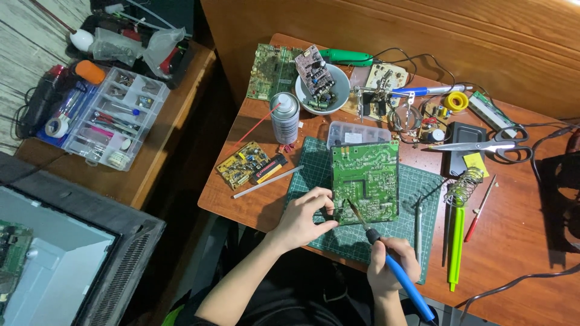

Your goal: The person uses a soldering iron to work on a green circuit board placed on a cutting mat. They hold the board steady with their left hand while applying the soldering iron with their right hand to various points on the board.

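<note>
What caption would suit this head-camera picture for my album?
Right hand touches a blue-handled soldering iron to a green circuit board; left hand steadies it.

Single head-worn view, looking steeply down from above onto the table point(519, 241), near the person's hands.

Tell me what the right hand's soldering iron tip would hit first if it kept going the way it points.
The right hand aims the soldering iron up-left. Its tip already sits at the green circuit board, so that board comes first, near the left hand; whether they touch is unclear.
</note>
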